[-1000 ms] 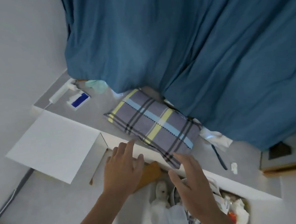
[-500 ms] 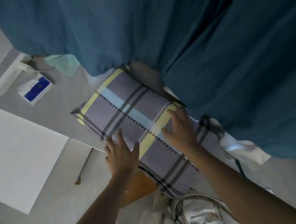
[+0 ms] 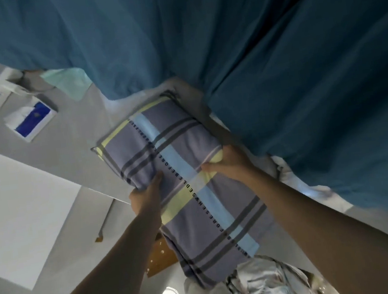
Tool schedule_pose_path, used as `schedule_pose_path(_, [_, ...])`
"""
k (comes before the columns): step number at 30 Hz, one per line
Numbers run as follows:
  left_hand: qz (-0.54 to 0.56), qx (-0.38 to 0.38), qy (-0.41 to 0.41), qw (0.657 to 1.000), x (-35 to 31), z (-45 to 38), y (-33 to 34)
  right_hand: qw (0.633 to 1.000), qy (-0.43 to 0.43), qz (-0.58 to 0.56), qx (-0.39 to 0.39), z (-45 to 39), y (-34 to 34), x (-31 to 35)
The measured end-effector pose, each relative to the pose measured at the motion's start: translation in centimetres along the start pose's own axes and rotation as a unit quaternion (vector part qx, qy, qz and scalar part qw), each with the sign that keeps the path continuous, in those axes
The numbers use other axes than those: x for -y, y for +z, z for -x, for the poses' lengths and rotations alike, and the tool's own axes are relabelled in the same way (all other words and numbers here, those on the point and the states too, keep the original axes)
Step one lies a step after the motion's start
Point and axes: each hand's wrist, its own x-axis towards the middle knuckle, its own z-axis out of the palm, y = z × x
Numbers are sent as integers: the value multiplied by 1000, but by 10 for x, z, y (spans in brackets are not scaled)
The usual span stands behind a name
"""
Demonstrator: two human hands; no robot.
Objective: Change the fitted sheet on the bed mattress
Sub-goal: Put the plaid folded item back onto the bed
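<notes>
Both hands have moved from lying flat on the folded plaid sheet [image 3: 179,173] to gripping it: left hand [image 3: 145,197] on its left edge, right hand [image 3: 229,164] on its right.

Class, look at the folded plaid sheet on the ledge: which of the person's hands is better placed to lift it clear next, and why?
Probably the left hand: its fingers curl under the folded plaid sheet's near edge, thumb on top. The right hand grips the far side beside the blue curtain, better for steadying.
</notes>
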Motion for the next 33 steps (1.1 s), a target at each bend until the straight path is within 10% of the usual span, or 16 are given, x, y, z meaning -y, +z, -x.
schedule_pose_path(9, [-36, 194, 178, 964, -50, 97, -138, 968, -14, -206, -139, 194, 16, 57])
schedule_pose_path(20, [-250, 446, 385, 769, -93, 231, -270, 836, 66, -440, -323, 519, 90, 110])
schedule_pose_path(25, [-306, 548, 401, 668, -57, 320, -283, 729, 98, -498, -460, 651, 158, 97])
schedule_pose_path(33, [-406, 736, 371, 396, 119, 481, -306, 475, 170, -567, -651, 847, 326, 67])
